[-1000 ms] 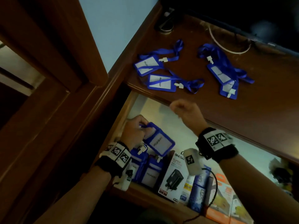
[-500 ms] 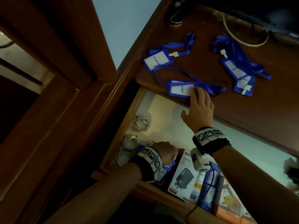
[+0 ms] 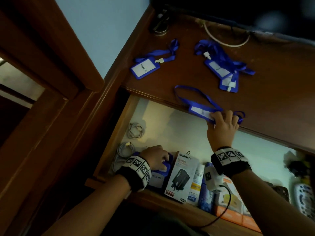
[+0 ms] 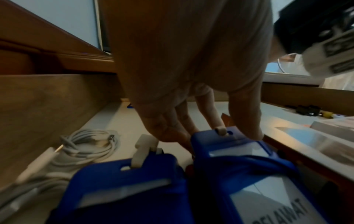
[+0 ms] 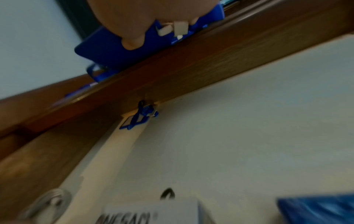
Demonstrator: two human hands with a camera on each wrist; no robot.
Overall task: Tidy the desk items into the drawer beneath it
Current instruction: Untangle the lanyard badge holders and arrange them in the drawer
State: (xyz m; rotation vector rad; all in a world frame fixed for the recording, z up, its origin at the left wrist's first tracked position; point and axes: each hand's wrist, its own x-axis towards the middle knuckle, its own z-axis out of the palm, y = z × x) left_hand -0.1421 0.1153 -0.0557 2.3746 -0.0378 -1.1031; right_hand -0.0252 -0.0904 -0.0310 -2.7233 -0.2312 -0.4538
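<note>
Several blue badge holders with lanyards belong to this task. At the desk's front edge my right hand pinches one badge holder, which overhangs the open drawer. In the right wrist view the thumb lies under that holder. Low in the drawer's front left corner, my left hand grips the top of another badge holder that stands beside a further one. One more holder and an overlapping pair lie on the desk.
The drawer holds coiled white cables, a charger box, bottles and orange boxes along its front, and a badge holder at the back. A black item and a white cord lie at the desk's rear.
My left hand lowered its badge holder into the drawer's front left corner. My right hand reached onto the desk, took a holder and dragged it to the front edge.
</note>
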